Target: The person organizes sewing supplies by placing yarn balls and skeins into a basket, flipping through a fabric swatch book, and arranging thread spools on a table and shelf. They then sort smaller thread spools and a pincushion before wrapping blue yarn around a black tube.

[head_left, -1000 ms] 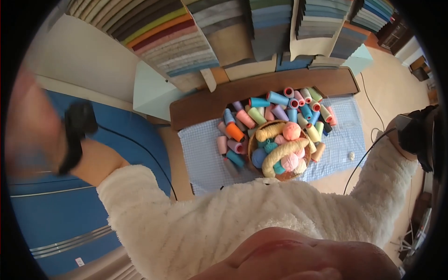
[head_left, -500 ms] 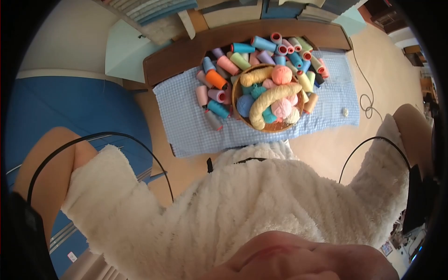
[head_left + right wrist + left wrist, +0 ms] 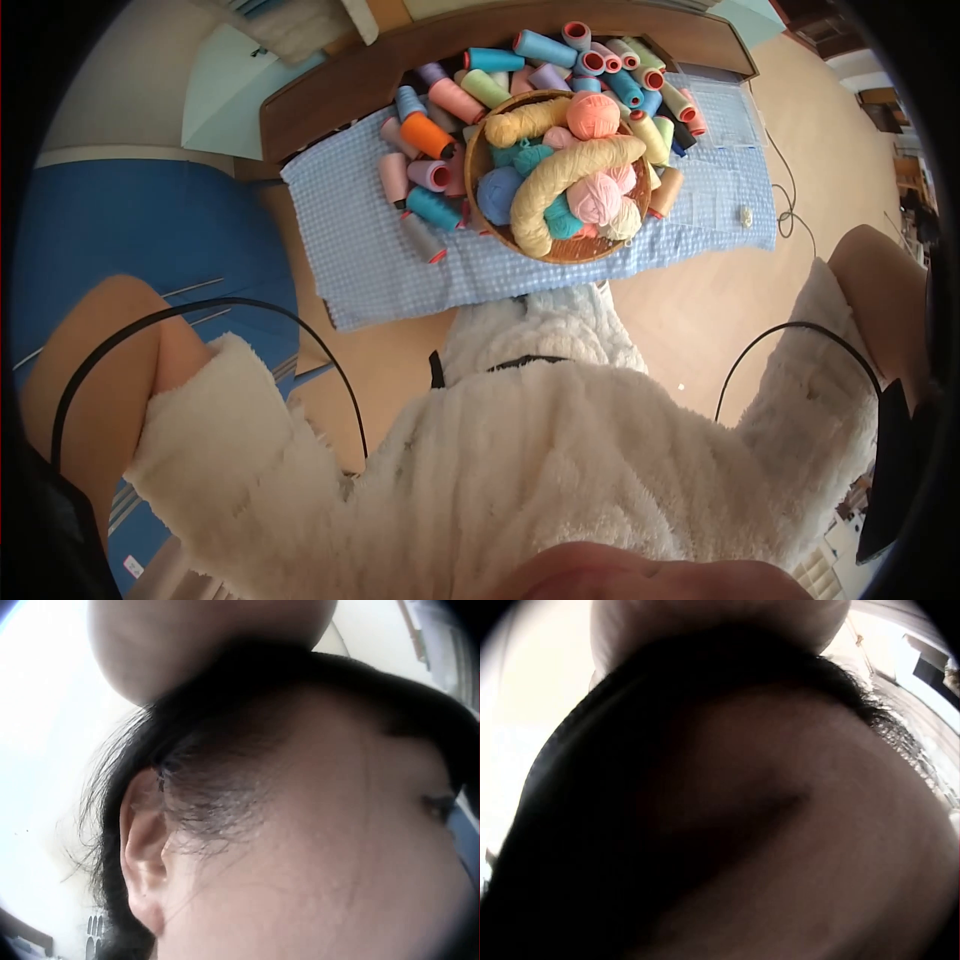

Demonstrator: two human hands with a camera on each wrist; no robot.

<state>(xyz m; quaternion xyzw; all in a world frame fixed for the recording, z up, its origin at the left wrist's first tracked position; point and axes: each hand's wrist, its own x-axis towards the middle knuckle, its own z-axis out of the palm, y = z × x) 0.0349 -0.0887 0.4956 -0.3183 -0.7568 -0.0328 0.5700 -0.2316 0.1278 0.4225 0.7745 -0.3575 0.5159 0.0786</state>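
Observation:
Both arms are raised at the sides of the head view, the left forearm (image 3: 95,370) and right forearm (image 3: 880,290) bent up past its edges. Part of the left hand (image 3: 712,616) shows at the top of the left wrist view, against a dark band around the head. In the right wrist view, part of the right hand (image 3: 202,637) lies at the top of the head, above dark hair and an ear (image 3: 146,847). The fingers of both hands are out of sight, so their pose cannot be told.
A wicker basket (image 3: 643,215) of yarn balls and skeins stands on a blue checked cloth (image 3: 370,270), with several thread cones (image 3: 427,136) around its back and sides. Black cables (image 3: 325,345) loop beside both arms. Fabric samples hang behind; a blue surface (image 3: 150,230) lies left.
The blurred left hand and the right wrist have moved up out of the head view. That view has tilted down, so the basket and cloth appear higher and the floor shows more.

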